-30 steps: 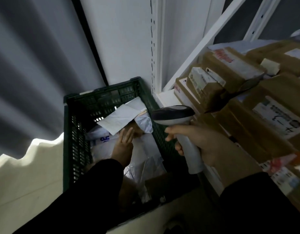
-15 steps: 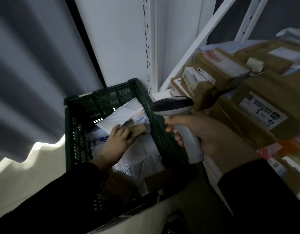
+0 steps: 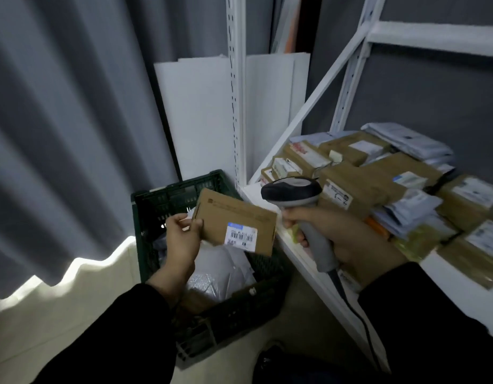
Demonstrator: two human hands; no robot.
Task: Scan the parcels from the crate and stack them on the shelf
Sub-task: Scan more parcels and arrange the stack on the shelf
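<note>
Head | parcel (image 3: 234, 220) label unreadable | crate (image 3: 167, 195) contents half-hidden | scanner (image 3: 292, 189) handle partly covered

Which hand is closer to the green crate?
Left. The left hand grips a parcel directly above the crate; the right hand holds the scanner over the shelf edge.

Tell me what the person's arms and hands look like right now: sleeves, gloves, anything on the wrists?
The left hand and right hand are bare, with no gloves. The left sleeve and right sleeve are long, plain black fabric ending at the wrists. No watch, ring or marking shows in this dim, slightly blurred view.
</note>
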